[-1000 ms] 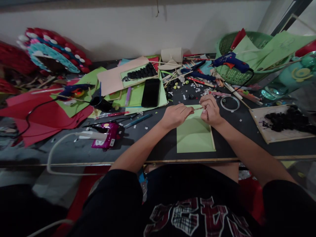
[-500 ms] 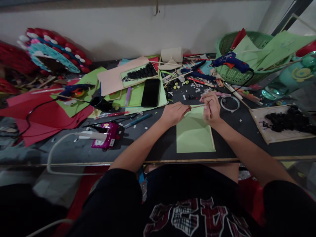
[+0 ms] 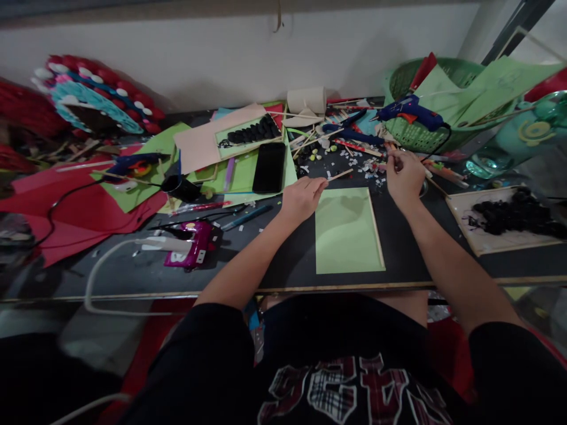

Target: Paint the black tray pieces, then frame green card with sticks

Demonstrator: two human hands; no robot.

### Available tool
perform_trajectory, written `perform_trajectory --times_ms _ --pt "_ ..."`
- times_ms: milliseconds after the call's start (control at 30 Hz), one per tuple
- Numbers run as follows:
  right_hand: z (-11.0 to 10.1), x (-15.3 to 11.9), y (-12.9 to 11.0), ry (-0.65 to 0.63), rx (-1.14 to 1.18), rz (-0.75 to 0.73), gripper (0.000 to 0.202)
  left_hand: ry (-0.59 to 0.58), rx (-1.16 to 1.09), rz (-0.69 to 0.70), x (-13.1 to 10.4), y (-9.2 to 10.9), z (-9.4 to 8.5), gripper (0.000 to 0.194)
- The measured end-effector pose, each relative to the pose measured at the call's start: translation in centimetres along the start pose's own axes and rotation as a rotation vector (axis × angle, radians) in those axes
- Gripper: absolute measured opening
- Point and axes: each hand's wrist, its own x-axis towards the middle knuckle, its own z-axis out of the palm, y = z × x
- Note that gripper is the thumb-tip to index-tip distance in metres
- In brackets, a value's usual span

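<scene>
My left hand (image 3: 302,199) is closed in a pinch on a short thin wooden stick (image 3: 342,175), which points right above the far edge of a light green paper sheet (image 3: 343,233). Along the sheet's right edge lies another wooden strip (image 3: 376,230). My right hand (image 3: 406,178) is raised off to the right of the sheet, by the scattered white paper bits (image 3: 374,168). Its fingers are curled together; whatever they hold is too small to make out. A tape roll is mostly hidden behind this hand.
A blue glue gun (image 3: 410,112) rests on the green basket (image 3: 447,139). A teal bottle (image 3: 500,147) and a framed panel with black curls (image 3: 509,218) are at right. Left stand a black phone (image 3: 269,167), a purple device (image 3: 195,245) and red paper (image 3: 88,206).
My right hand has let go of the stick and moved right and slightly away from me. My left hand has shifted a little left, keeping the stick.
</scene>
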Motion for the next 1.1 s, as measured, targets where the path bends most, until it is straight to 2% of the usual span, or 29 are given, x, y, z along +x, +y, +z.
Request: perform_trajectory --times_ms 200,300,400,500,633,767,833,933,1100 --pt "0.3 0.2 1.0 -0.004 -0.024 0.046 0.025 0.024 0.033 -0.006 -0.2 -0.1 0.4 0.037" --pt "0.4 0.2 1.2 -0.010 -0.020 0.092 0.028 0.008 0.026 -0.007 -0.1 -0.1 0.4 0.036" --pt "0.7 0.1 1.5 -0.033 -0.024 0.122 0.029 0.039 0.040 0.010 -0.1 -0.1 0.5 0.035" --pt "0.7 0.1 1.4 -0.001 -0.015 0.111 0.031 0.062 0.047 0.021 -0.1 0.0 0.5 0.035" --pt "-0.3 0.0 -0.2 -0.022 0.103 -0.049 0.035 0.007 0.045 -0.011 -0.2 -0.1 0.6 0.037" --pt "-1.4 -0.8 -3.0 -0.213 0.188 -0.408 0.035 -0.045 -0.006 -0.027 -0.2 -0.2 0.7 0.034" --pt "-1.6 -1.4 -4.3 -0.299 0.154 -0.526 0.036 -0.061 -0.027 -0.024 -0.1 -0.3 0.7 0.032" --pt "-1.4 -2.2 -5.6 -0.356 0.100 -0.555 0.039 -0.055 -0.059 0.022 0.0 -0.3 0.7 0.031" --pt "-1.1 -2.6 -6.0 -0.333 0.068 -0.527 0.036 -0.074 -0.101 0.088 0.3 0.0 0.4 0.031"
